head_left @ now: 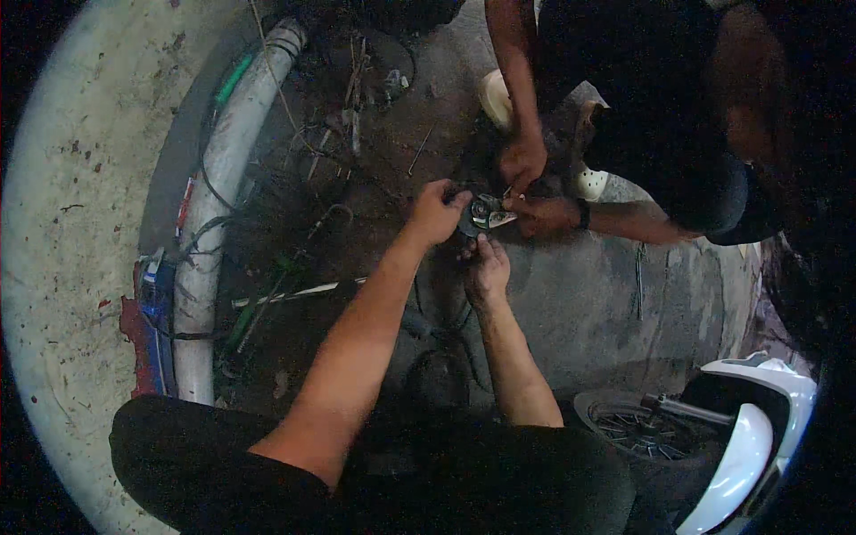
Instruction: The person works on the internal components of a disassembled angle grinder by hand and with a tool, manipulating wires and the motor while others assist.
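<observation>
In the head view, a small dark round part [476, 221] with shiny metal in it sits between my hands and a co-worker's. My left hand [435, 214] grips its upper left edge with closed fingers. My right hand [486, 266] pinches it from below, some fingers hidden underneath. A co-worker's hand [553, 218] holds a shiny metal piece [499, 218] against the part from the right. Their other hand [522, 165] is just above, closed on something small that I cannot make out.
A long pale pipe [203, 294] with cables runs down the left. Metal rods [352, 120] and tools lie on the dark ground. The co-worker [624, 80] crouches at upper right. A white two-wheeler [749, 446] with a dark wheel stands at lower right.
</observation>
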A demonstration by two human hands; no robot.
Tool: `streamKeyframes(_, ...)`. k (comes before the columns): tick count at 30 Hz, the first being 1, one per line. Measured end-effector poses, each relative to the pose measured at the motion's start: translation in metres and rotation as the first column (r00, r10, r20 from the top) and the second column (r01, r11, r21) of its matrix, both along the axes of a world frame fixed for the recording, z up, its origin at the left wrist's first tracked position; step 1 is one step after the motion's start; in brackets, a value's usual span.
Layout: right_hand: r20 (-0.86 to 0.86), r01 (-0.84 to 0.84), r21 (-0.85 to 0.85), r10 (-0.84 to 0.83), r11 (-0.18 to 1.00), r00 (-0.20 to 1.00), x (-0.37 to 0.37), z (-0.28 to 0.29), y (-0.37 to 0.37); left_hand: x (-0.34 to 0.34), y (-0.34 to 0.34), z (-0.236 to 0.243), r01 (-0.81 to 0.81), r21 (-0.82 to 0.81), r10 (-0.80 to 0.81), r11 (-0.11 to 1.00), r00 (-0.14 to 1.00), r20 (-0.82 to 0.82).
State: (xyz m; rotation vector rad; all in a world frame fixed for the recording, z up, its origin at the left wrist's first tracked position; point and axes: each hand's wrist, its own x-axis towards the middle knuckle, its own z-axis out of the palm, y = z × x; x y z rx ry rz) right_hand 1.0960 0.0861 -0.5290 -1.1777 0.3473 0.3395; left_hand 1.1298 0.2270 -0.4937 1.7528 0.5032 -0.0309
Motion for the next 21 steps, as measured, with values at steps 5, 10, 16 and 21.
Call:
streamKeyframes(5, 0.048, -0.038, 0.046, 0.036, 0.998, 0.998, 0.005, -0.009, -0.011, -0.004, -0.003, 0.013, 0.035, -0.022, -0.034, 0.999, 0.999, 0.019)
streamKeyframes(10, 0.043, -0.062, -0.029, 0.063, 0.998, 0.997, 0.006, -0.011, -0.016, 0.001, -0.005, -0.005, 0.033, -0.054, -0.027, 0.998, 0.992, 0.122)
streamKeyframes(16, 0.104, -0.117, -0.257, 0.148, 0.959, 0.983, 0.012, -0.024, -0.029, -0.002, -0.01, -0.004, 0.059, -0.104, -0.043, 0.993, 0.987, 0.154)
streamKeyframes(21, 0.083, -0.092, -0.182, 0.109, 0.979, 0.991, 0.009, -0.005, -0.014, -0.007, -0.011, -0.015, -0.071, -0.141, 0.092, 0.987, 0.984, 0.149)
